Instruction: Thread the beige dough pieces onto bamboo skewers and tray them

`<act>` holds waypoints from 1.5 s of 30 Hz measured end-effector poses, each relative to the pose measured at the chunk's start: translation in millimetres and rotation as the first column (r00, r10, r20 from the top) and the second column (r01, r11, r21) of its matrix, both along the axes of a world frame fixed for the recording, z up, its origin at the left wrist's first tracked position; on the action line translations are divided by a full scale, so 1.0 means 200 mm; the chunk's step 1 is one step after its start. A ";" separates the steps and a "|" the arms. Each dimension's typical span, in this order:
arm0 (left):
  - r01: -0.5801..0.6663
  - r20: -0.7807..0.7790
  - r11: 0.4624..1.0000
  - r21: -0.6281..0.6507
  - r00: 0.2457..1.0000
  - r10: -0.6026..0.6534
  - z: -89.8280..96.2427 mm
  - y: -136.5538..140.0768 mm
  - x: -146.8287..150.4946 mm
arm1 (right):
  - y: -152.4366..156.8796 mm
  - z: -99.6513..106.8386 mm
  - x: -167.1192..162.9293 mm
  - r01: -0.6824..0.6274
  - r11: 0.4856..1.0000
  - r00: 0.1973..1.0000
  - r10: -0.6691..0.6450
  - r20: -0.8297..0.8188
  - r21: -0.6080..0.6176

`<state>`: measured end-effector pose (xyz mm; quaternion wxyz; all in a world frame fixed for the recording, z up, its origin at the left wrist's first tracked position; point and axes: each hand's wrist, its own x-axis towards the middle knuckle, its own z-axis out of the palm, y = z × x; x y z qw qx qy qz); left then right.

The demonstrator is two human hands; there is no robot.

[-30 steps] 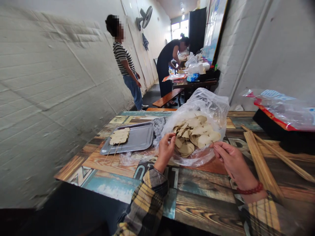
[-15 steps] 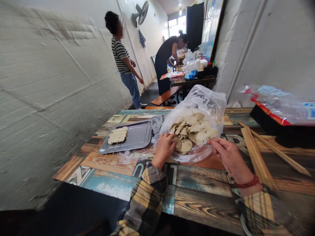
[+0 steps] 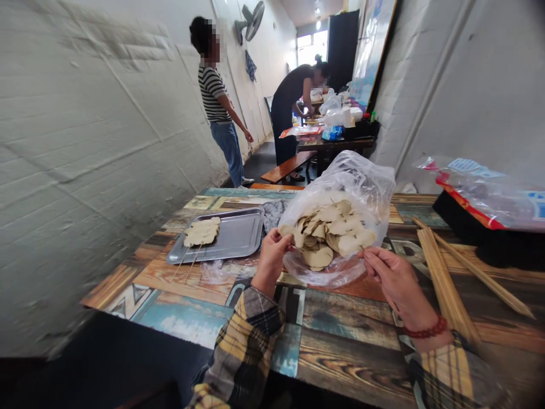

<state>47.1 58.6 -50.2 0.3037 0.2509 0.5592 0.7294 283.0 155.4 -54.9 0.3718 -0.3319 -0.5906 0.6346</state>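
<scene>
Thin, round beige slices (image 3: 319, 258) fill a clear plastic bag (image 3: 374, 176) that lies open on the table. My left hand (image 3: 275, 253) is closed at the bag's left edge, pinching one slice (image 3: 290, 233) between thumb and fingers. At the right side of the bag, my right hand (image 3: 389, 272) is closed in a pinch on what looks like a thin bamboo skewer (image 3: 361, 249). Only a short bit of it shows beside the slices. On a metal tray (image 3: 238, 233) to the left, skewered slices (image 3: 202, 232) lie with two sticks pointing over the near rim.
A bundle of bamboo skewers (image 3: 445, 284) lies right of my right hand, with more sticks (image 3: 489, 275) beside it. Farther right is a black container (image 3: 460, 218) under plastic packaging (image 3: 489, 182). Two people stand beyond the table (image 3: 340, 324), one bending over another table.
My left hand has drawn back slightly left from the pile with a slice in its fingers. My right hand keeps its pinch in nearly the same place. The view has shifted slightly.
</scene>
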 end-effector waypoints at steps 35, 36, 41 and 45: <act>-0.227 -0.319 0.970 0.089 0.916 0.244 0.02 0.01 0.11 | -0.15 -0.06 -0.08 -0.168 0.965 0.977 0.136 0.163 0.204; -0.190 -0.245 0.977 0.098 0.947 0.208 0.03 0.01 0.13 | -0.16 -0.06 -0.08 -0.161 0.963 0.978 0.127 0.164 0.216; 0.210 0.309 0.959 0.192 0.914 -0.262 0.03 0.02 0.26 | -0.18 -0.08 -0.10 -0.115 0.950 0.981 0.063 0.185 0.291; 0.401 0.406 0.898 0.181 0.802 -0.439 0.04 0.01 0.35 | -0.18 -0.10 -0.11 -0.082 0.929 0.977 0.003 0.213 0.360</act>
